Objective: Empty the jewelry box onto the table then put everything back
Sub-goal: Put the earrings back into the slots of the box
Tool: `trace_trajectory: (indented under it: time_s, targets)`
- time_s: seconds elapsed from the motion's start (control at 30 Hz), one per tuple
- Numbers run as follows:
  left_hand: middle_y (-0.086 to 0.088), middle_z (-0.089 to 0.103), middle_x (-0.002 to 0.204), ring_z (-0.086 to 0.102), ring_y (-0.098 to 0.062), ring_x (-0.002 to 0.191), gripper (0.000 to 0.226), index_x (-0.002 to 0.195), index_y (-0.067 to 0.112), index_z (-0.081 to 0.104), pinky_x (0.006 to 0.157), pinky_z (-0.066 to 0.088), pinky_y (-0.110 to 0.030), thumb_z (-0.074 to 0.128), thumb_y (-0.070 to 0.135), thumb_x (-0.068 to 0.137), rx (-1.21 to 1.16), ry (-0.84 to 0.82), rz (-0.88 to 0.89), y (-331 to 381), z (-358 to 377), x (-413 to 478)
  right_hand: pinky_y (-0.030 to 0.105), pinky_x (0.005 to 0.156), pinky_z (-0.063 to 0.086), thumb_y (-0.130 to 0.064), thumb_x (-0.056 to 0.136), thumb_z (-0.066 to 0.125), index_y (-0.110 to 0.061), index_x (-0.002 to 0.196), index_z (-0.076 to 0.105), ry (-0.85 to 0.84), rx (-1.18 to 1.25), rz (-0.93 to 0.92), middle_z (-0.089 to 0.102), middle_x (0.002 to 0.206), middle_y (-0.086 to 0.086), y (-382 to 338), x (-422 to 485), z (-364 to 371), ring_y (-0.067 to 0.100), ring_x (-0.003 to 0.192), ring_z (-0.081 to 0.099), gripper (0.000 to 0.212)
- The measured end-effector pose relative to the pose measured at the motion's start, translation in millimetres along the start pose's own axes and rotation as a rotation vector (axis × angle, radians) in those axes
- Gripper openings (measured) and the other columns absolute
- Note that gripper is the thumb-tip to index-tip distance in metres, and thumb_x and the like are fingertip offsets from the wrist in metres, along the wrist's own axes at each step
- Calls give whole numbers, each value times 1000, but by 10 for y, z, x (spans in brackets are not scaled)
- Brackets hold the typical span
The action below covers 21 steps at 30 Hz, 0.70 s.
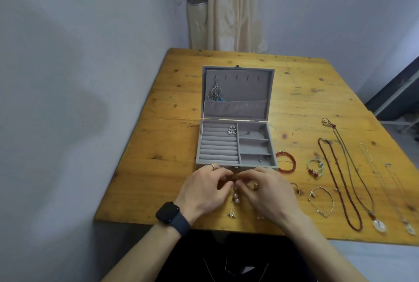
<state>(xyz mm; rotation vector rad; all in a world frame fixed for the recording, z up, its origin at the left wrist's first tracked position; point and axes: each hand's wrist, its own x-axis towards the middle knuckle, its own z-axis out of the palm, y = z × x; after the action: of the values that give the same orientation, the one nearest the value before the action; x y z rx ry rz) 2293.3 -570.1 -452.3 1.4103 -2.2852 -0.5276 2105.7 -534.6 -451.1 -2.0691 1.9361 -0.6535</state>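
Note:
The grey jewelry box [235, 141] stands open on the wooden table [172, 105], its lid upright. A dangling earring [216, 92] hangs inside the lid. A small silver piece [232, 131] lies on the ring rolls. Just in front of the box, my left hand [204, 191] and my right hand [269, 191] meet, and both pinch a pearl drop earring [235, 198] between their fingertips. Its pearls hang below my fingers. My left wrist carries a black watch.
Small stud earrings [231, 213] lie near the front edge. To the right lie a red bead bracelet [286, 161], a cord bracelet [315, 168], a thin bangle [322, 201] and several long necklaces [340, 182]. A wall is at the left, a curtain [226, 7] behind.

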Motion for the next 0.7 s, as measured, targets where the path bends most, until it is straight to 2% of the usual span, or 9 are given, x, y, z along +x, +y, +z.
trace_trajectory:
  time_s: [0.17, 0.4, 0.57, 0.7]
  targets:
    - [12, 65, 113, 61, -9, 105, 30, 119, 32, 69, 87, 52, -26, 56, 43, 95, 29, -1, -54, -1, 93, 106, 30, 73, 49, -53, 91, 58, -43, 112, 71, -21, -90, 36, 70, 104, -16, -35, 74, 130, 11, 99, 61, 27]
    - [13, 67, 105, 62, -8, 99, 22, 109, 33, 73, 85, 53, -28, 59, 42, 93, 14, -21, -72, 32, 26, 29, 30, 71, 50, -50, 94, 51, -40, 110, 68, -31, -83, 29, 67, 103, -14, -79, -35, 150, 11, 99, 60, 26]
    - [17, 71, 96, 61, -1, 90, 16, 100, 32, 75, 81, 53, -24, 63, 39, 92, -113, -34, -90, -18, -59, 28, 29, 69, 46, -48, 98, 45, -39, 112, 68, -39, -134, -19, 65, 105, -13, -110, 9, 121, 14, 99, 58, 29]
    - [21, 71, 85, 63, 7, 85, 8, 91, 30, 76, 75, 50, -13, 68, 33, 90, -294, 37, -115, -19, -165, 57, 30, 72, 49, -44, 97, 49, -38, 112, 66, -47, -73, -40, 64, 108, -13, -101, 12, 76, 14, 101, 58, 23]
